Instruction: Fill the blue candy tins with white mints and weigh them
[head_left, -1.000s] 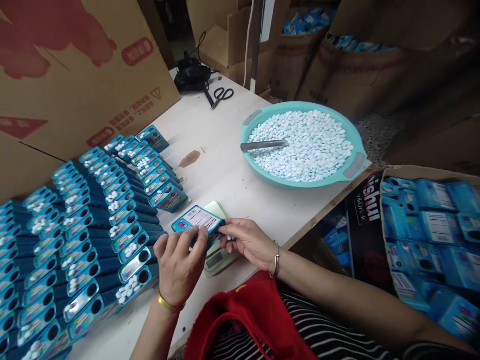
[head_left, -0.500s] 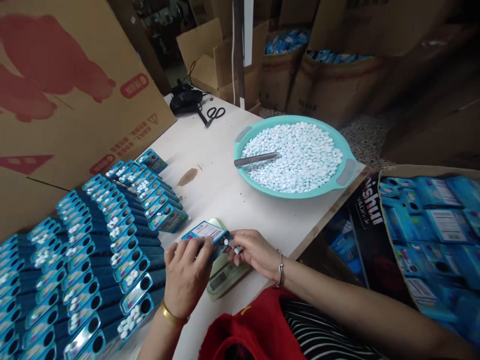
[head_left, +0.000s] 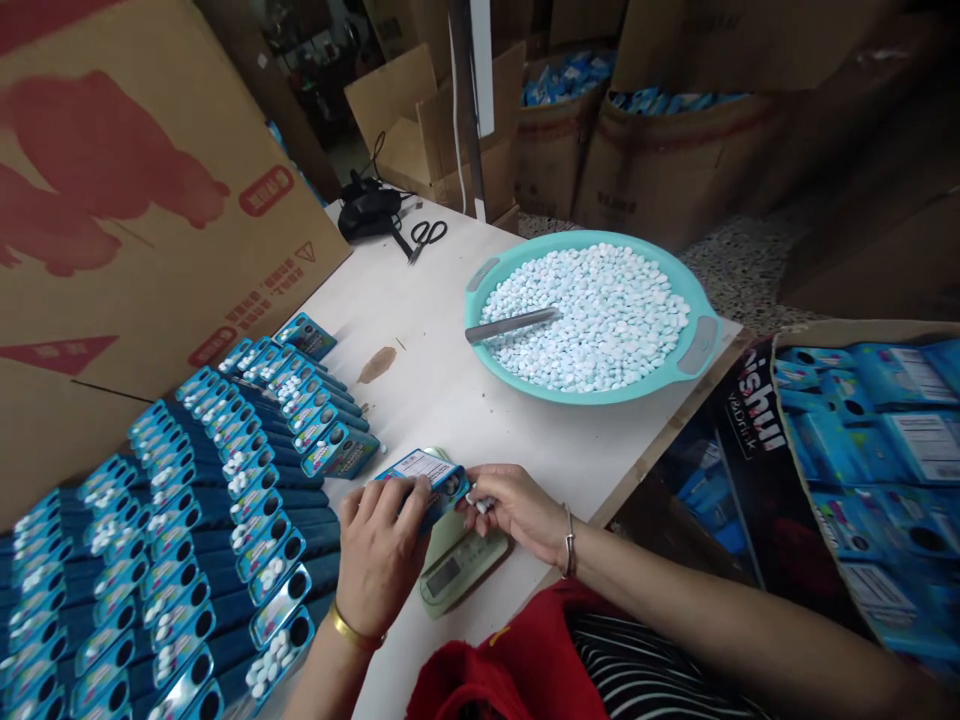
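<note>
"ishui" on dark carton flap [head_left: 752, 415]

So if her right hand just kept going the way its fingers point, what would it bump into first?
The right hand points leftward at the blue box that the left hand holds. It would likely meet that box at once, since its fingertips are already at the box's end. The rows of boxes lie further on.

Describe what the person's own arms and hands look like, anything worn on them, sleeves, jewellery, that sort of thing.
Both forearms are bare, with no sleeves reaching the wrists and no gloves. The left hand has a plain gold-coloured bangle round its wrist. The right hand has a thin silver-coloured bangle round its wrist. No rings or markings can be made out on the fingers.
</note>
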